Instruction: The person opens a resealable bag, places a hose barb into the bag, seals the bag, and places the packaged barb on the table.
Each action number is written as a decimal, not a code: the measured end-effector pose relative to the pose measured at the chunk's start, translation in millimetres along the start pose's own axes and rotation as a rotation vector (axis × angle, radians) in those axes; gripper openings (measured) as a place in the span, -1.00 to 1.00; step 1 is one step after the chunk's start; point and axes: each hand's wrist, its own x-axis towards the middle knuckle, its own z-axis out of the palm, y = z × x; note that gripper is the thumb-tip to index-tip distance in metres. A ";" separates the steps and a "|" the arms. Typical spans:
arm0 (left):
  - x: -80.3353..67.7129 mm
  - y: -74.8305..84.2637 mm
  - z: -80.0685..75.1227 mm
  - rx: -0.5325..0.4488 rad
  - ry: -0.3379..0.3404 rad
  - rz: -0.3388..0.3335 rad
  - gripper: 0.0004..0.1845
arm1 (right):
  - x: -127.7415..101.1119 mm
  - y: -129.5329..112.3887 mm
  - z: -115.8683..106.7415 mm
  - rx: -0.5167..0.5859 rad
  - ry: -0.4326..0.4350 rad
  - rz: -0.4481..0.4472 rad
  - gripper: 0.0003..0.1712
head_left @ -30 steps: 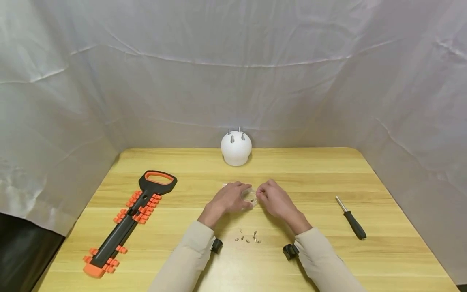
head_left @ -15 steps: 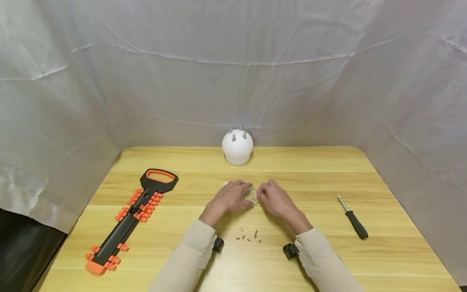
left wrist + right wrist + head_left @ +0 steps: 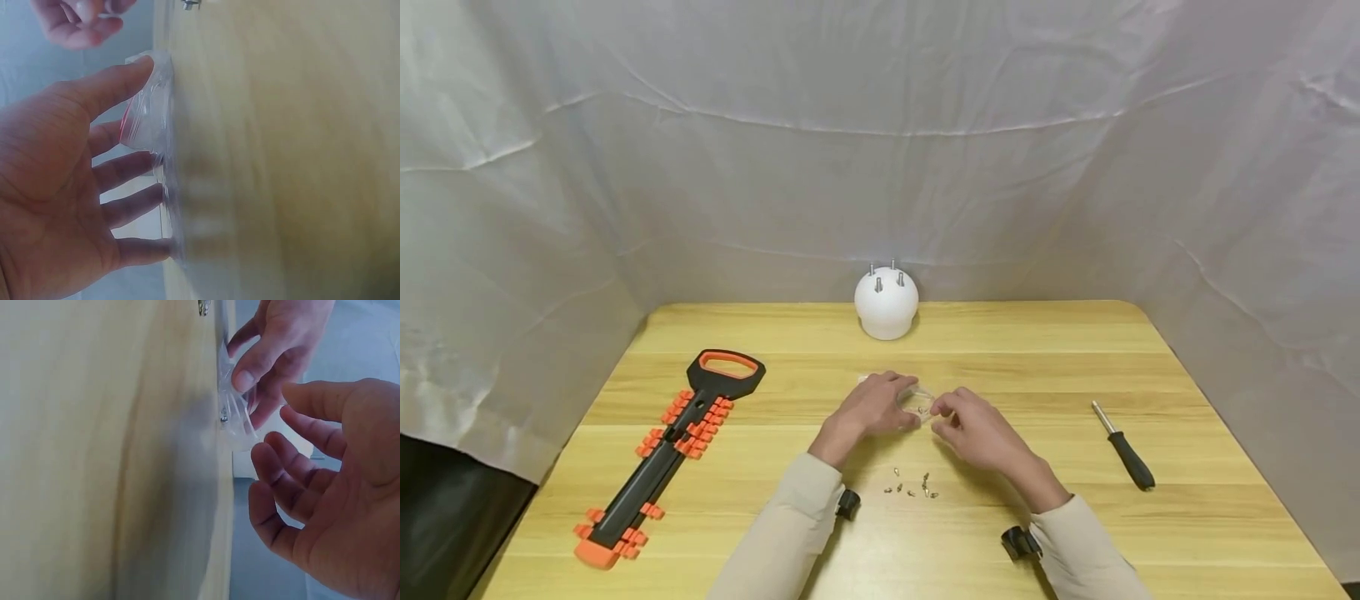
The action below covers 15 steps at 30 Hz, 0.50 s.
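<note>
Clear plastic bag [image 3: 917,403]: flat on the table [image 3: 1037,350], mid-front of me; red line along it in the left wrist view; small metal bits inside.
My left hand [image 3: 874,403]: thumb and fingers nearly straight, spread well apart, tips resting on the bag; covers part of it from above.
My right hand [image 3: 976,429]: fingers loosely bent, gap between thumb and forefinger, nothing in them; tips just beside the bag's right edge.
Loose metal fittings [image 3: 927,492]: small scatter on the bare wood, near side of the bag, between my wrists.
White rounded base [image 3: 886,310]: beyond the bag at the far edge, four metal studs up top; well clear of my fingers.
Black-and-orange rack [image 3: 662,458]: lying aslant, well off to my left, orange clips along both sides.
Driver [image 3: 1123,450]: black handle, metal shaft pointing away, well off to my right.
Grey sheeting [image 3: 880,125]: walls the back and both sides.
</note>
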 end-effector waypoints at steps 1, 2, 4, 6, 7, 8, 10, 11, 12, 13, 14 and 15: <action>0.0 0.0 0.2 -0.001 -0.001 -0.002 -0.25 | -3.3 -0.3 -0.4 0.014 -0.008 -0.005 -0.85; 0.2 0.0 0.3 -0.002 -0.003 -0.003 -0.25 | -6.6 -0.4 -0.5 0.023 -0.015 -0.013 -0.85; 0.2 0.4 0.6 -0.003 -0.005 0.000 -0.24 | -13.6 -0.8 -0.6 0.031 -0.029 -0.026 -0.86; -0.1 1.1 0.5 -0.011 -0.004 0.006 -0.24 | -20.1 -0.8 -0.1 0.033 -0.041 -0.036 -0.86; -0.2 1.3 0.3 -0.014 -0.003 0.007 -0.24 | -23.1 -1.2 0.2 0.030 -0.044 -0.044 -0.87; -0.4 1.4 0.2 -0.011 0.002 0.009 -0.24 | -25.6 -1.6 0.7 0.020 -0.046 -0.054 -0.88; -0.7 1.7 -0.5 -0.009 0.009 0.010 -0.24 | -30.2 -2.9 1.6 0.009 -0.051 -0.075 -0.88; -0.9 1.6 -1.0 -0.008 0.009 0.007 -0.24 | -32.2 -3.3 2.3 -0.005 -0.055 -0.089 -0.87; -1.2 1.4 -1.3 -0.007 0.010 0.005 -0.24 | -34.2 -3.6 2.9 -0.018 -0.063 -0.102 -0.87; -1.3 1.2 -1.4 -0.007 0.010 0.004 -0.24 | -36.0 -3.7 3.6 -0.033 -0.073 -0.115 -0.87; -1.5 0.9 -1.6 -0.006 0.010 0.003 -0.24 | -37.9 -3.8 4.3 -0.048 -0.085 -0.127 -0.88; -1.5 0.7 -1.9 -0.009 0.008 0.003 -0.24 | -39.7 -3.8 4.8 -0.064 -0.098 -0.135 -0.88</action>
